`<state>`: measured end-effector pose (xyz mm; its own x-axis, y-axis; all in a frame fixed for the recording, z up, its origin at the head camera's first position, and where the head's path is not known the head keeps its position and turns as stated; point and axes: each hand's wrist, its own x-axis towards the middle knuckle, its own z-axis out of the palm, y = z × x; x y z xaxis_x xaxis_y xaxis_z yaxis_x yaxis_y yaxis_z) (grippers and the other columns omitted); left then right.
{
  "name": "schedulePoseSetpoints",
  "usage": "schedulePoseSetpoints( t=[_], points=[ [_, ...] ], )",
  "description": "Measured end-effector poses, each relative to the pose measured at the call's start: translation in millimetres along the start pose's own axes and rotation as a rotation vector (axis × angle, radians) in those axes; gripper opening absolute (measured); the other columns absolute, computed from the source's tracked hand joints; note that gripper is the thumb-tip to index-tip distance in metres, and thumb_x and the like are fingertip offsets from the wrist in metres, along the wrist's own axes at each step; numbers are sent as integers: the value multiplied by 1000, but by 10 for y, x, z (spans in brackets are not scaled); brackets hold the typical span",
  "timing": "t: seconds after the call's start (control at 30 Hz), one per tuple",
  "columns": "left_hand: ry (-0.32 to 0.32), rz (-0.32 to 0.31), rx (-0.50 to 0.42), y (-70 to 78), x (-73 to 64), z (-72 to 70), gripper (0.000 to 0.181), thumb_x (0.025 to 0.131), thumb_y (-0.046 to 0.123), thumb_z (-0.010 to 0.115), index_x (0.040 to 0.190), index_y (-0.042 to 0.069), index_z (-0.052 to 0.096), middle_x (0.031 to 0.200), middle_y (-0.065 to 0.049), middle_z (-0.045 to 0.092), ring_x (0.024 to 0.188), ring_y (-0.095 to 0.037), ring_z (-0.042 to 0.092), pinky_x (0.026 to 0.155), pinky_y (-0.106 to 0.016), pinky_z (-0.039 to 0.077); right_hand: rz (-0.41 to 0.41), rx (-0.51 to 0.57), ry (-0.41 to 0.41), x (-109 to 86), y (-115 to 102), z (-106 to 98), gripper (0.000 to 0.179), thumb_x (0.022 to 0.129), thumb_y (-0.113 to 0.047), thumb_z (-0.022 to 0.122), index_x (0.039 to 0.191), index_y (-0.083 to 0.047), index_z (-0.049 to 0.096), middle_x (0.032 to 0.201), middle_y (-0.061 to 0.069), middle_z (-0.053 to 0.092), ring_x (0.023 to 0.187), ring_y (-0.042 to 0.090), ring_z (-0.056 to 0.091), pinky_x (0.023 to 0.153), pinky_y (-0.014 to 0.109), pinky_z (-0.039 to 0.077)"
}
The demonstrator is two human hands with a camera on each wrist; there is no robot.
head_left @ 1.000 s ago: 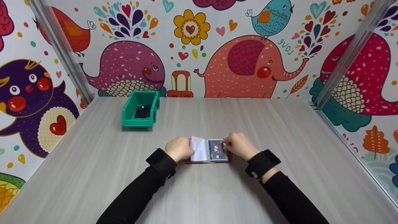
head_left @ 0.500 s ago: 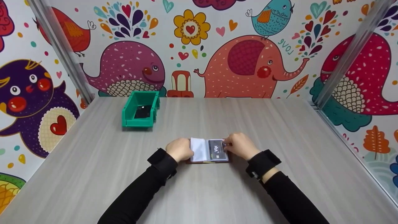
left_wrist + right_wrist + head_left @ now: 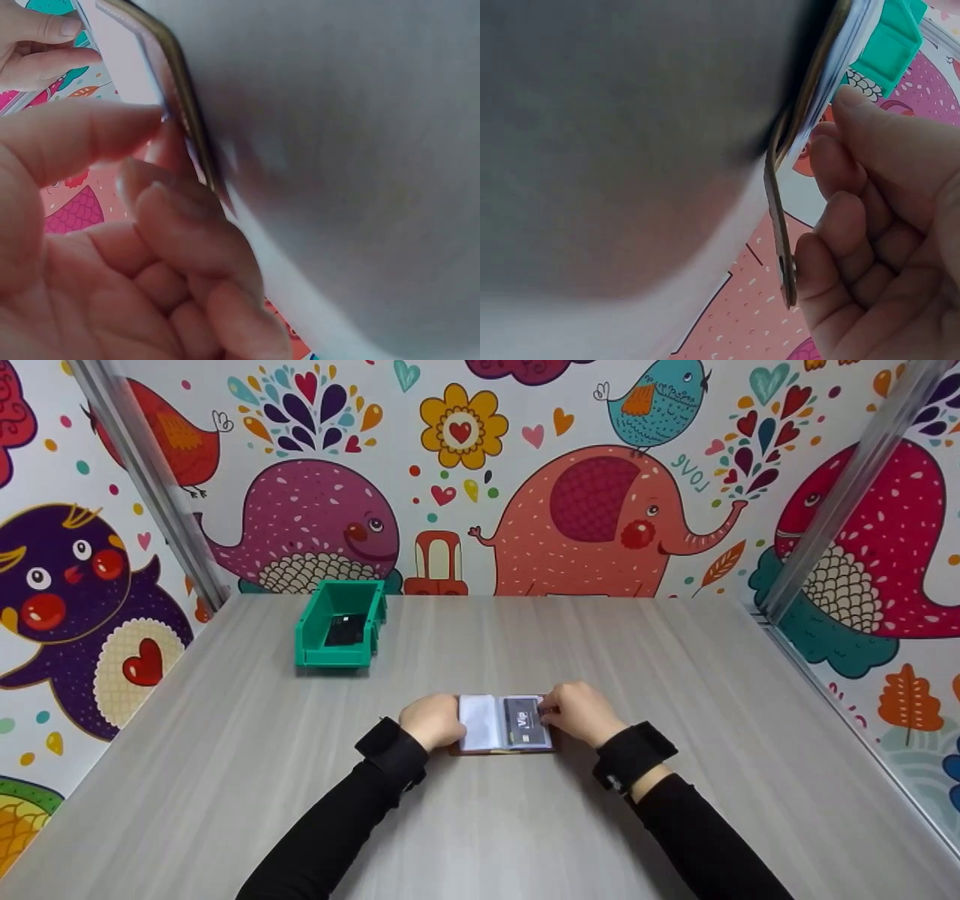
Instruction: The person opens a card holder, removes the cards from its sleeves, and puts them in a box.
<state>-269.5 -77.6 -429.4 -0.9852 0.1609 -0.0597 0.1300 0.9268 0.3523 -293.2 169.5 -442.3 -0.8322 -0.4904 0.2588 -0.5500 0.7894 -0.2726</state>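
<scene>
An open brown card holder [image 3: 484, 752] with clear plastic sleeves lies on the table in front of me. A dark card [image 3: 523, 721] marked "Vip" sits in its right sleeve; the left sleeve [image 3: 480, 723] looks whitish, with no card visible in it. My left hand [image 3: 433, 722] pinches the holder's left edge, thumb on top and fingers curled. At the right edge, my right hand [image 3: 583, 712] pinches the sleeves by thumb and forefinger. In the right wrist view, the holder's brown strap [image 3: 780, 232] sticks out against my curled fingers.
A green bin [image 3: 332, 658] stands at the back left of the table, with black cards [image 3: 345, 630] inside. Patterned walls enclose the table [image 3: 480, 825] at the back and sides. Black bands [image 3: 634, 754] wrap both wrists.
The left sleeve, slightly raised a second ago, now lies flatter on the left side. My left hand has lowered slightly with it. The right hand has barely moved.
</scene>
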Motion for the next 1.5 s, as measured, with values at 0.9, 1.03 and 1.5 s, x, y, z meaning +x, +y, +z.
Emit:
schedulePoseSetpoints(
  t=[0.9,1.03,1.5],
  points=[
    [23,0,34,40,19,-7,5,75,9,68,78,6,65,81,-7,66,64,-21,52,58,-41,47,-7,-1,-17,6,-29,-9,9,75,-1,81,82,-6,78,81,6,69,74,24,65,70,40,52],
    [46,-15,26,97,32,-16,6,77,9,66,73,8,62,75,-5,61,63,-21,51,56,-40,45,-11,-1,-21,11,-31,-9,9,74,1,80,81,-5,78,79,6,67,73,24,64,69,40,52],
    [109,130,-116,358,62,90,35,78,8,59,54,17,35,56,2,40,53,-17,39,49,-33,32,-20,-2,-19,11,-50,-7,9,74,2,80,80,-4,78,77,5,65,71,24,63,68,40,52]
  ],
)
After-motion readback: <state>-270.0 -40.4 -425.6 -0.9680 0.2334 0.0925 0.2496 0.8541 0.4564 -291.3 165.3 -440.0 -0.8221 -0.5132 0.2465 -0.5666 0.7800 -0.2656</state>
